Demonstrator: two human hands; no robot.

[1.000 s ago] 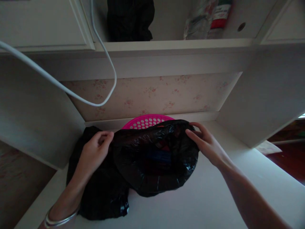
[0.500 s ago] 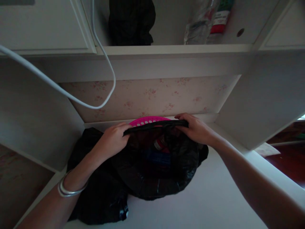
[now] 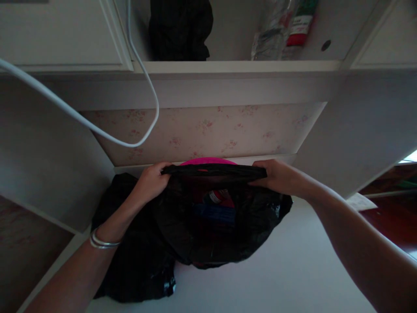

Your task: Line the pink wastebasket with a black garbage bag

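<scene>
Black plastic bag [image 3: 215, 221] sits on the white counter [image 3: 293, 278], its far rim stretched taut between both hands: the left hand [image 3: 151, 180] is closed on the rim's left end, the right hand [image 3: 276, 176] pinches the right end. Inside the bag, a red-capped item and something blue show dimly. Thin film pulled this tight could likely tear, or slip from one grip and sag shut. Behind the bag a pink basket [image 3: 208, 161] peeks out against the flowered wall; left of the bag lies more black plastic [image 3: 137, 265]. Above the bag hang a white cable [image 3: 143, 78] and a shelf [image 3: 241, 66] with bottles.
</scene>
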